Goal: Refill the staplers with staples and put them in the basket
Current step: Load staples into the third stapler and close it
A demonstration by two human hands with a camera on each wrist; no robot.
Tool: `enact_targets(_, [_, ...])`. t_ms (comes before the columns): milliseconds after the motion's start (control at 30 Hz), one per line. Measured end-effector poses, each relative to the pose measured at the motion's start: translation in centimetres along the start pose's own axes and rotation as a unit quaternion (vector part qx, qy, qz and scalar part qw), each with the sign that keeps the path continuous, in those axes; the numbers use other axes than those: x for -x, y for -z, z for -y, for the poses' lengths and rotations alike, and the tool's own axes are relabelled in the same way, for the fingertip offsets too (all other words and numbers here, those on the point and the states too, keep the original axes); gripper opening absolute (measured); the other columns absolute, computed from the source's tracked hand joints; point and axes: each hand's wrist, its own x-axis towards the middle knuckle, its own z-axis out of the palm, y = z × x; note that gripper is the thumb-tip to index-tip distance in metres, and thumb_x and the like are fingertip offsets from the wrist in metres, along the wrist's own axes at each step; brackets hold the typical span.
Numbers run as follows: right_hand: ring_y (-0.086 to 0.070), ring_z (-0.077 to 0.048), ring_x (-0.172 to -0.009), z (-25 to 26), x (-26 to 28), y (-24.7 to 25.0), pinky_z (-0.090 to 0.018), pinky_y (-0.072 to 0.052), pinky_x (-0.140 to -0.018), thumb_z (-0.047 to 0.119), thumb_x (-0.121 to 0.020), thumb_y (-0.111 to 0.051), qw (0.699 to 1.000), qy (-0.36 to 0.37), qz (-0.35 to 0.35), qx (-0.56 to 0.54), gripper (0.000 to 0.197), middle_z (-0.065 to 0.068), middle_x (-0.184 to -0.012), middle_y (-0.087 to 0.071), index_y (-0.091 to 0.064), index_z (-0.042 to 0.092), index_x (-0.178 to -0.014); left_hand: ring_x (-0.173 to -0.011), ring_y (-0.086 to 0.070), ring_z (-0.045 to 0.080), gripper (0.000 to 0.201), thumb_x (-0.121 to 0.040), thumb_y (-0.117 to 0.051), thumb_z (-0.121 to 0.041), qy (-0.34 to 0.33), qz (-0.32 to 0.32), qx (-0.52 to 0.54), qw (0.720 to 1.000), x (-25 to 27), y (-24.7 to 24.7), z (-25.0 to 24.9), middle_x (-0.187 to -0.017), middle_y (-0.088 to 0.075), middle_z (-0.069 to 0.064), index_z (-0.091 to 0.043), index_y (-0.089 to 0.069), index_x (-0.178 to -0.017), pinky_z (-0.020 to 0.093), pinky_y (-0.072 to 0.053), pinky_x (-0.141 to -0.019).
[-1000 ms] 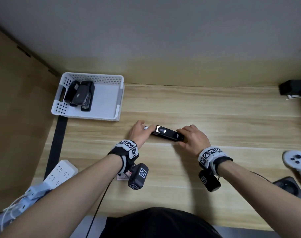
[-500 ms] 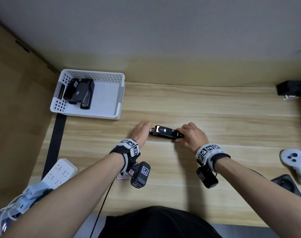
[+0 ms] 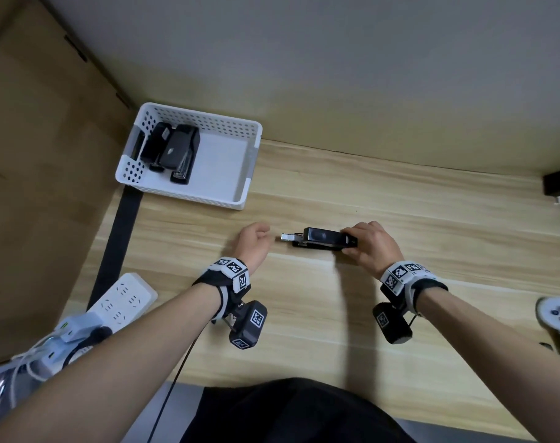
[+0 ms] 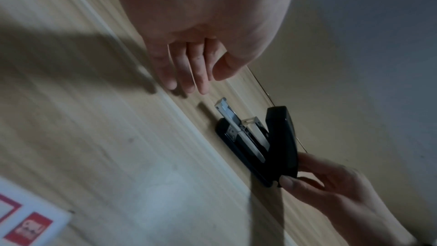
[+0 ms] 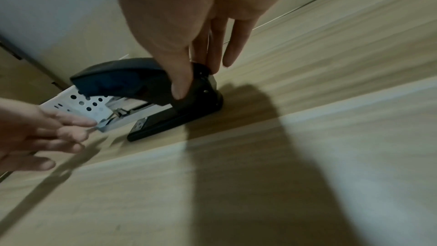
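While my right hand [image 3: 366, 247] pinches the hinge end of the stapler [image 3: 323, 239] on the bench [image 3: 432, 203], my left hand [image 3: 254, 243] hangs slack and empty, fingers [image 4: 189, 79] just short of the magazine tray [image 4: 225, 111]. Its long axis runs left-right, with the tray projecting toward my left hand, which is nearer. Two stocked staplers [image 3: 173, 151] lie in the basket [image 3: 237, 195], far left. Legible writing: none; a red-and-white card [image 4: 30, 225] is blurred.
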Motion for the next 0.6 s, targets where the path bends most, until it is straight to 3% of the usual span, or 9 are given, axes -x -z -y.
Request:
enact_targets(100, [-0.052,-0.015,-0.098,-0.4,0.1,0.3,-0.033,-0.047,-0.083,0.022,-0.076,-0.064,0.995,-0.059,0.011,-0.078,0.041,0.006,-0.109,-0.060,-0.066,0.020,-0.117,-0.098,-0.057,0.010,0.029,-0.093,-0.059,-0.016,-0.006,-0.005,-0.015,1.000,-0.3,0.8,0.5,-0.116,-0.065,0.000,-0.015,-0.064,-0.122,0.005,-0.034,-0.058])
enact_targets(200, [-0.058,-0.016,-0.085,-0.9,0.4,0.6,-0.033,-0.047,-0.079,0.022,-0.070,-0.058,0.965,-0.156,-0.033,-0.207,0.026,0.000,-0.098,-0.063,-0.070,0.024,-0.093,-0.094,-0.058,0.010,0.025,-0.093,-0.060,-0.019,-0.011,0.004,-0.031,0.999,-0.5,1.0,0.7,-0.111,-0.067,-0.002,-0.015,-0.067,-0.116,0.005,-0.033,-0.053])
enact_targets(267, [-0.062,-0.020,-0.081,-1.0,0.3,0.9,-0.034,-0.049,-0.076,0.020,-0.079,-0.068,0.953,-0.185,-0.025,-0.240,0.011,-0.002,-0.090,-0.068,-0.070,0.029,-0.086,-0.096,-0.061,0.012,0.023,-0.092,-0.061,-0.021,-0.014,0.024,-0.035,0.999,-0.6,0.9,0.9,-0.109,-0.068,-0.002,-0.017,-0.067,-0.114,0.008,-0.032,-0.056])
enact_targets(400, [-0.059,-0.013,-0.069,-0.8,-0.3,1.0,-0.025,-0.044,-0.066,0.019,-0.083,-0.075,0.954,-0.195,0.003,-0.229,0.014,0.005,-0.079,-0.067,-0.068,0.031,-0.081,-0.095,-0.061,0.012,0.023,-0.094,-0.057,-0.017,-0.024,0.063,-0.049,0.997,-0.7,0.4,0.8,-0.109,-0.068,-0.002,-0.017,-0.066,-0.114,0.015,-0.038,-0.065])
enact_targets(500, [-0.061,-0.011,-0.074,-0.7,-1.1,1.2,-0.022,-0.042,-0.067,0.018,-0.080,-0.078,0.948,-0.234,0.019,-0.217,0.017,0.007,-0.080,-0.067,-0.067,0.031,-0.076,-0.096,-0.063,0.015,0.024,-0.091,-0.056,-0.012,-0.034,0.083,-0.058,0.994,-0.9,0.3,0.4,-0.107,-0.068,0.000,-0.018,-0.067,-0.112,0.023,-0.045,-0.076])
enact_targets(600, [-0.064,-0.014,-0.078,-0.8,-2.1,1.4,-0.028,-0.050,-0.074,0.015,-0.078,-0.080,0.938,-0.269,0.050,-0.214,0.015,0.006,-0.081,-0.069,-0.068,0.025,-0.078,-0.092,-0.065,0.015,0.021,-0.088,-0.055,-0.013,-0.037,0.087,-0.070,0.993,-1.2,0.4,0.1,-0.100,-0.070,-0.001,-0.023,-0.069,-0.102,0.029,-0.051,-0.082])
